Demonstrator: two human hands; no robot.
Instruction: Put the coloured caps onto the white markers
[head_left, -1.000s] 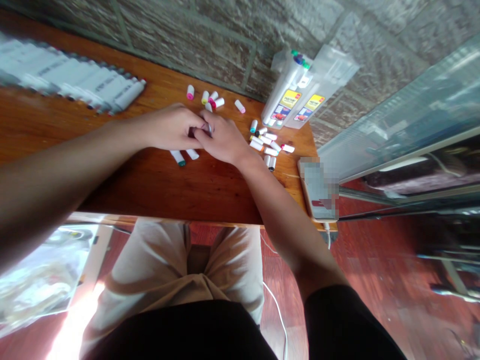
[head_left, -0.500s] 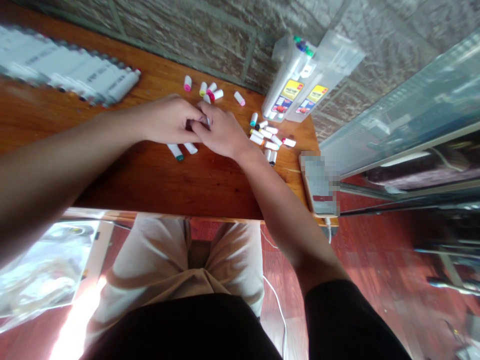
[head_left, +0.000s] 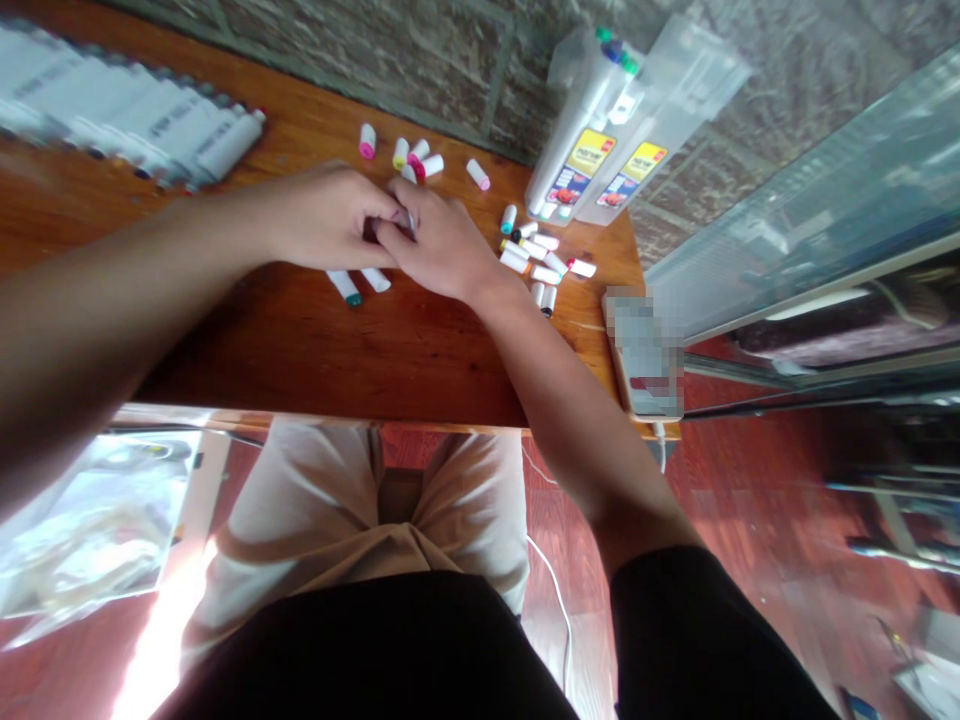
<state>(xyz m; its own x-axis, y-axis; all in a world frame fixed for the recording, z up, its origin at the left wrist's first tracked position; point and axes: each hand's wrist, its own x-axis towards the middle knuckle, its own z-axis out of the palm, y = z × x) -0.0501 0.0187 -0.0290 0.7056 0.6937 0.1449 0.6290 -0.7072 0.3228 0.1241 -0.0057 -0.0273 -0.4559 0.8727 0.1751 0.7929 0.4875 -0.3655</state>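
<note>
My left hand [head_left: 334,215] and my right hand [head_left: 435,235] meet over the wooden table, fingers closed against each other. Between their fingertips shows a small whitish bit of a marker [head_left: 410,224]; the fingers hide most of it. Two white markers [head_left: 345,288] poke out from below my left hand, one with a dark green end. Just beyond the fingers lie several loose white marker caps [head_left: 430,166] with pink, yellow and red ends. To the right of my right hand is another scattered group of caps [head_left: 545,273].
A long row of grey-white markers [head_left: 150,115] lies at the left. Clear plastic marker cases [head_left: 581,150] stand against the brick wall [head_left: 420,60], a few markers inside. A phone [head_left: 645,360] with a charging cable [head_left: 661,450] rests at the table's right edge.
The view has shifted slightly, so the table things sit a little higher in it. My hands stay together with nearly the same grip.
</note>
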